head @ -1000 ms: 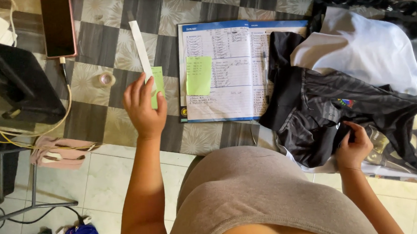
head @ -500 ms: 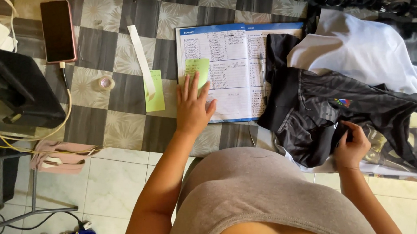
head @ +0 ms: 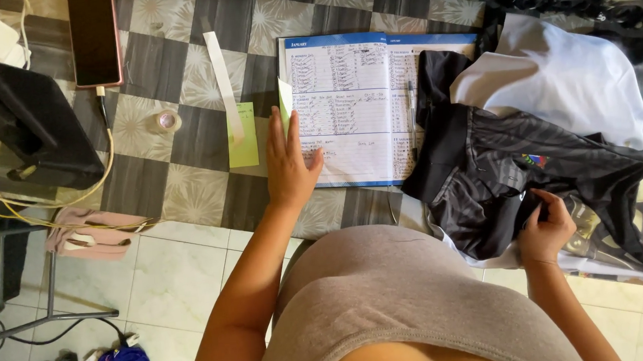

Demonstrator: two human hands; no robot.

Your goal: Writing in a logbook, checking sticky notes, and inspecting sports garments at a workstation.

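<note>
So the left hand (head: pixel 288 162) is lying flat with fingers spread on the left page of the open ledger notebook (head: pixel 347 108), and it looks like it's lifting a small pale green sticky note (head: pixel 285 99) off that page, since the note stands up on edge just above the fingertips. I can't tell if it's actually pinched or just propped against the fingers. My read is this is the note-peeling step, and the next move would need a proper pinch on the note's free edge so it doesn't curl or stick back. The right hand (head: pixel 544 226) is clenched on the hem of the black sports jersey (head: pixel 500 177) lying at the right side of the checkered floor, partly over the notebook's right page, with a white garment (head: pixel 561 84) on top of it. Another green sticky note (head: pixel 242 135) sits just left of the notebook under a white paper strip (head: pixel 225 86), a tape roll (head: pixel 166 121) nearby. A phone (head: pixel 95 38) lies at the far left edge. No real containers here; a pen (head: pixel 412 119) rests on the notebook's right page.
</note>
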